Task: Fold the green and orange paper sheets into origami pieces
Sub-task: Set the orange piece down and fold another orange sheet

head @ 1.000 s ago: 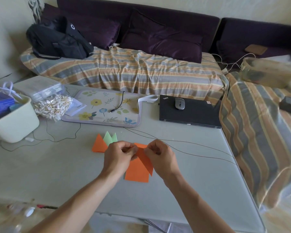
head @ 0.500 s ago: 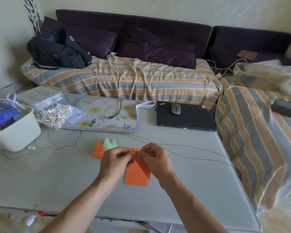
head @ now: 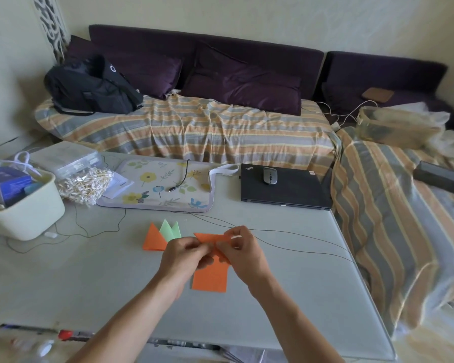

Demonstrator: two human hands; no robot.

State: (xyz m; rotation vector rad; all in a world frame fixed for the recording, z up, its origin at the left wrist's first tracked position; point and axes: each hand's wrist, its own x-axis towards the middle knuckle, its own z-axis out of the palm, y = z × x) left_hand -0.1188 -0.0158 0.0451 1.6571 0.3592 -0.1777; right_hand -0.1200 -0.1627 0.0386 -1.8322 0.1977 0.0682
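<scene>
- The fingers of the left hand are pinched shut on the orange paper, gripping it at the fold near its upper middle.
- The right hand grips the same orange paper from the other side; its fingers are closed on the pointed flap at the sheet's top, with the thumb in front.
- Between the two hands the top of the orange paper is folded into a slanted triangular flap, whose tip pokes out above the left hand.
- The unfolded lower part of the orange paper hangs below both hands as a flat rectangle; I cannot tell whether its bottom edge touches the table.
- Just left of the orange paper, a folded orange piece lies on the table with its point up.
- A folded green piece with two points sits touching the folded orange piece, behind the left hand.
- A thin dark cable runs across the table just behind the orange paper and off to its right.
- Farther behind the orange paper lie a floral mat and a closed black laptop with a mouse on its lid.
- Well to the left of the orange paper stands a cream tub.
</scene>
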